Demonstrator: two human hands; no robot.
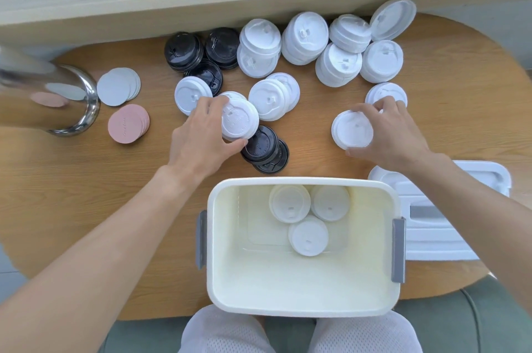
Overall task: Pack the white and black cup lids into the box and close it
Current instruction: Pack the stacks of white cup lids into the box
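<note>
Oval wooden table point(86, 208) against pale wall. Open white plastic box point(302, 299) at lower centre held three white lids point(308, 234). Left hand point(201, 134) gripped white lid stack point(239, 119); right hand point(391, 134) gripped single white lid point(351, 129). Black lids point(184, 50) lay at upper centre.

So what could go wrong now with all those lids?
The left hand grips a white plastic lid stack resting on the black lid stack; lifting it might knock those over. The right hand holds another white lid stack loosely, so it may spill. The white rectangular box overhangs the wooden table edge and might tip.
</note>
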